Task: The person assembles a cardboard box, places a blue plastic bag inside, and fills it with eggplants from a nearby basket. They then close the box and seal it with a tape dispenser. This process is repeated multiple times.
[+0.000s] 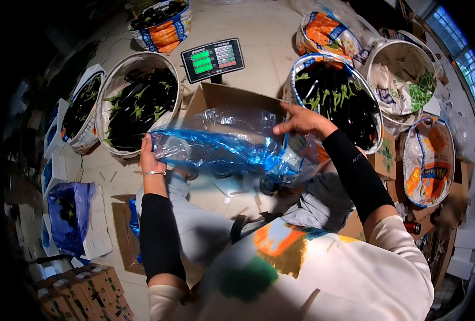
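Observation:
A translucent blue plastic bag [221,150] is stretched out above my lap, in front of an open cardboard box [237,96]. My left hand [151,154] grips the bag's left end, its fingers partly hidden by the film. Over the right part of the bag, near the box's right corner, my right hand [303,120] has thumb and fingers spread. Behind the box stands a scale display [213,60] with lit green readouts. Round tubs of eggplants flank the box, one on the left [141,104] and one on the right [335,100].
Farther left are another eggplant tub [83,112] and a purple-lined box [71,216]. A cardboard box [127,236] with blue film sits by my left leg, stacked printed cartons [85,295] lower left. To the right stand a lined tub [402,76] and an oval printed container [429,160].

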